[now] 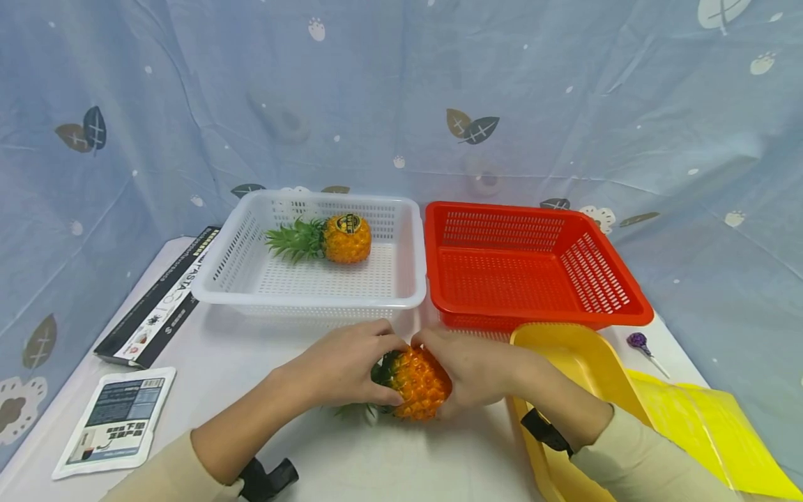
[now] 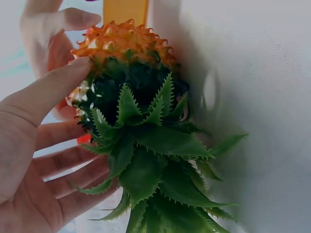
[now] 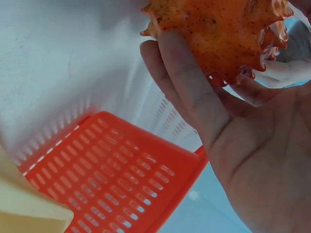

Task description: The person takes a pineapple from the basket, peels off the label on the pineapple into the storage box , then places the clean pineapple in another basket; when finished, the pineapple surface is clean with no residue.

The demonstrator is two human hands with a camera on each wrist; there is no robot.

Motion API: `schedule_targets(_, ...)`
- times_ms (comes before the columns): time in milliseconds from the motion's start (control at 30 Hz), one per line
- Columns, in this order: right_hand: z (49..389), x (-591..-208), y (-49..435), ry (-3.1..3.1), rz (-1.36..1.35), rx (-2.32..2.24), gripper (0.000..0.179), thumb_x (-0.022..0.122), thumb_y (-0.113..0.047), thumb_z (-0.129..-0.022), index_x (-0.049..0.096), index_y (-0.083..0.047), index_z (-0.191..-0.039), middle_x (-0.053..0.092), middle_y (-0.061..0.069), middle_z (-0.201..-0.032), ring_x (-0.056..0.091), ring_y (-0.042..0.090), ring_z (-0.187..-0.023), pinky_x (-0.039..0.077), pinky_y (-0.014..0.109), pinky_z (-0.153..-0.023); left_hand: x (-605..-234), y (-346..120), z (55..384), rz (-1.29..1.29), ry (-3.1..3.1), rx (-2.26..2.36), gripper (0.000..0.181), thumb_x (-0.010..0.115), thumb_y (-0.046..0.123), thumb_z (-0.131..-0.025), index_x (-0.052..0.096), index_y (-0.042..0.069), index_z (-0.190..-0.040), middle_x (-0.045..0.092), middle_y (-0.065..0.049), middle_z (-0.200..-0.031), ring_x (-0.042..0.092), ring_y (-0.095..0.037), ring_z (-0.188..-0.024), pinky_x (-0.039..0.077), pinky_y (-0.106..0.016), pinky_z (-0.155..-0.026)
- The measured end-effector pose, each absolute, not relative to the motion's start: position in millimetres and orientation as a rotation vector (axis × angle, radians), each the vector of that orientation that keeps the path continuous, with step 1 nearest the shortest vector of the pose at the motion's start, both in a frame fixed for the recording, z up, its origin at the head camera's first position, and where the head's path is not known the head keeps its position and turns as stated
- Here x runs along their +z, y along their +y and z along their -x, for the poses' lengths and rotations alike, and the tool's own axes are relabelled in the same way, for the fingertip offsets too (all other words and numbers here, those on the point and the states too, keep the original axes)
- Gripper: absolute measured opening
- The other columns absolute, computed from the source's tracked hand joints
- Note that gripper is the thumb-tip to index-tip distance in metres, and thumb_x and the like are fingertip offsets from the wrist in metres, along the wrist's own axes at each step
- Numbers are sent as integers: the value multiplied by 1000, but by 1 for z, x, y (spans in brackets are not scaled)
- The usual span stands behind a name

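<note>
A plastic-looking orange pineapple [image 1: 419, 383] lies on its side low over the white table, its leafy green crown [image 2: 155, 174] pointing left. My left hand [image 1: 354, 366] holds it where the crown meets the fruit, with the thumb on the near side and the fingers behind. Around the fruit's right end, my right hand [image 1: 467, 366] grips with thumb and fingers; in the right wrist view its fingers [image 3: 189, 77] lie against the spiky orange skin [image 3: 209, 34]. Whether the fruit touches the table is hard to tell. A second pineapple [image 1: 347, 239], with a black label, lies in the white basket [image 1: 307, 301].
A red basket [image 1: 539, 317] stands at the back right, with a yellow tray [image 1: 558, 335] before it under my right forearm. A lollipop [image 1: 638, 341] and yellow packet [image 1: 715, 432] lie at right. At left are a black box [image 1: 159, 300] and a white pouch [image 1: 117, 422].
</note>
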State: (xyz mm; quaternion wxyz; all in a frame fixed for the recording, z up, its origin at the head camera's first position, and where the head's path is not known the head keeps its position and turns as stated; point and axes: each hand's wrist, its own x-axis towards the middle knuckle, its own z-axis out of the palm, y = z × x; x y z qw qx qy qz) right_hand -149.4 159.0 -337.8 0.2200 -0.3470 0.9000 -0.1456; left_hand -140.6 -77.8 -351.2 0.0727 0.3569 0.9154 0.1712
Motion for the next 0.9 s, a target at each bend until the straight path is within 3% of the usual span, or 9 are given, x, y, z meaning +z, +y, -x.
schedule_targets(333,148,-331,160,2510,989,-447,81,91,-31,-72,44,-18,-137,61,-8,-118,59,8,-105,57,33,-94,-346,-82,139,-1074,2778,535,67,89,51,-77,68,18,-132,66,2,-122,63,-14,-104,57,-37,-94)
schedule_targets(433,149,-327,161,2519,991,-468,90,91,-30,-72,40,-19,-146,60,-7,-125,59,11,-110,57,37,-97,-343,-84,139,-1085,2790,533,68,88,51,-78,67,18,-134,66,2,-122,63,-13,-104,57,-36,-92)
schedule_targets(667,150,-313,166,2518,1044,-514,122,93,-26,-71,14,-28,-164,55,-5,-142,58,13,-120,55,40,-103,-334,-90,135,-1134,2804,611,67,85,49,-83,64,20,-139,66,2,-127,64,-15,-109,57,-38,-95)
schedule_targets(900,147,-290,177,2501,994,-527,89,92,-25,-73,42,-22,-147,60,-9,-129,59,12,-115,57,34,-95,-318,-109,133,-1124,2872,771,57,82,43,-88,65,21,-138,66,5,-126,65,-13,-110,57,-38,-94)
